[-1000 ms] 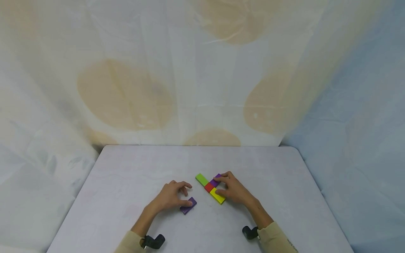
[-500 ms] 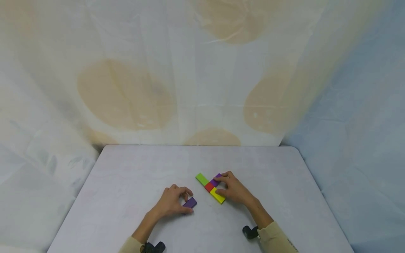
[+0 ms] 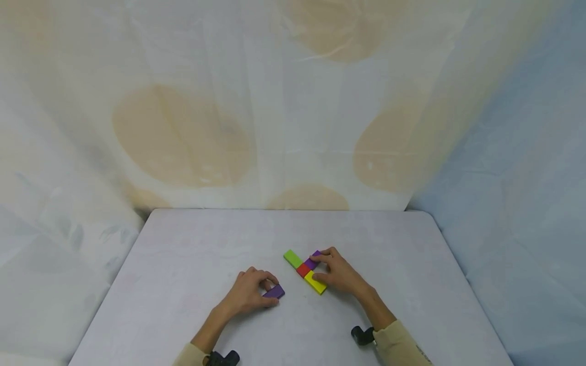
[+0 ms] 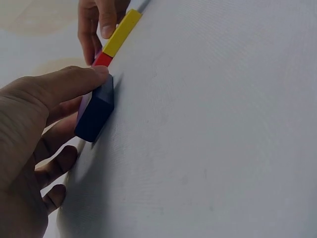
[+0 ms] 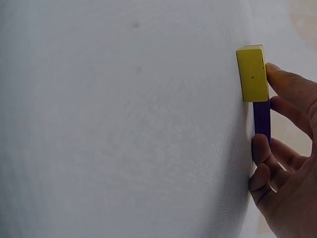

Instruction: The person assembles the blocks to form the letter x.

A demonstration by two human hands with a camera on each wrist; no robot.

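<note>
A loose purple block (image 3: 274,292) lies on the pale table (image 3: 183,254); my left hand (image 3: 251,294) pinches it between thumb and curled fingers, as the left wrist view shows on the purple block (image 4: 95,115). To its right a flat row runs diagonally: green block (image 3: 291,258), red block (image 3: 302,270), yellow block (image 3: 315,282), with a second purple block (image 3: 313,261) beside the red one. My right hand (image 3: 336,273) holds this cluster, thumb on the yellow block (image 5: 252,73) and fingers on the purple block (image 5: 262,121).
A draped cloth backdrop (image 3: 274,101) with tan circles rises behind and to both sides of the table. The table's rounded far corners sit near the cloth. Small black wrist cameras (image 3: 361,335) show at my sleeves.
My left hand closed its fingers over the loose purple block, turned it and nudged it slightly. The right hand and the block row stayed put.
</note>
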